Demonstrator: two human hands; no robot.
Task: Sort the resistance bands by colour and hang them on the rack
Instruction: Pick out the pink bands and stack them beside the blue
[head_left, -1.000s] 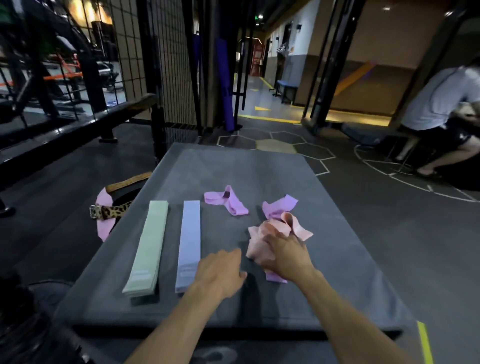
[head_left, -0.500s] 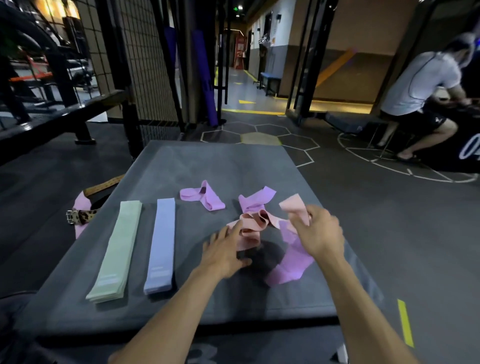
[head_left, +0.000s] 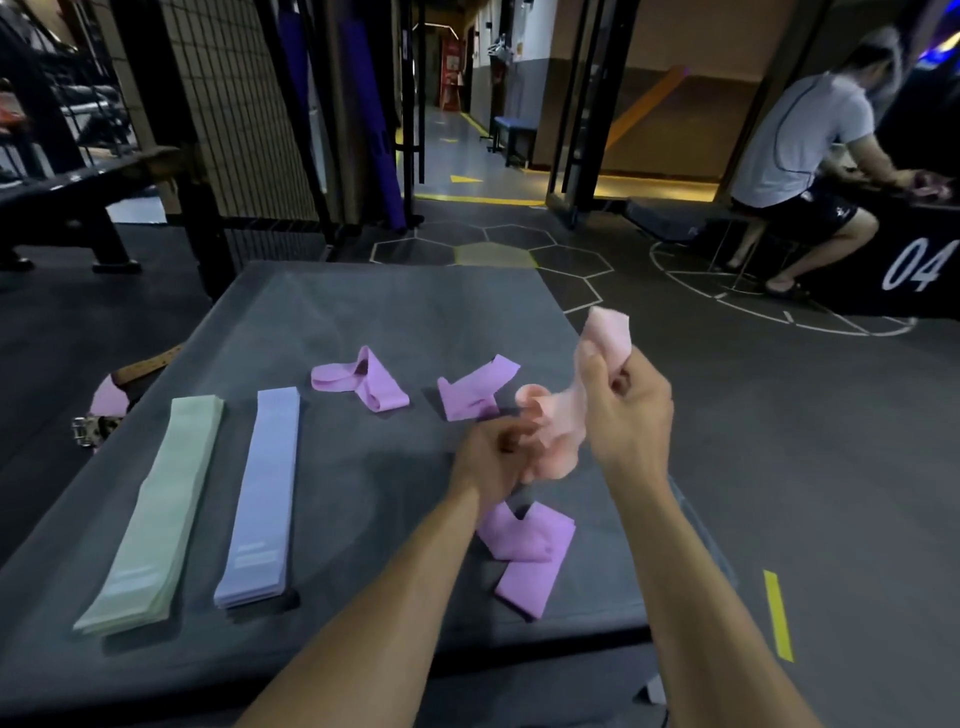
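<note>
Pale pink band (head_left: 563, 431) — left hand (head_left: 493, 457), right hand (head_left: 626, 410) pinching it

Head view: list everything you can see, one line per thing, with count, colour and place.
green band stack: 1, pale green, flat at mat's left
blue band stack: 1, pale blue-lilac, flat, right of the green one
purple bands: 3 loose, lilac; two mid-mat, one at near edge between the forearms
pink band: 1, peach pink, lifted between both hands
mat: 1, dark grey, under everything
belt: 1, pink with leopard strap, off mat's left edge
seated person: 1, white shirt, far right
left hand: grips pink band's lower part
right hand: grips pink band's upper part
</note>
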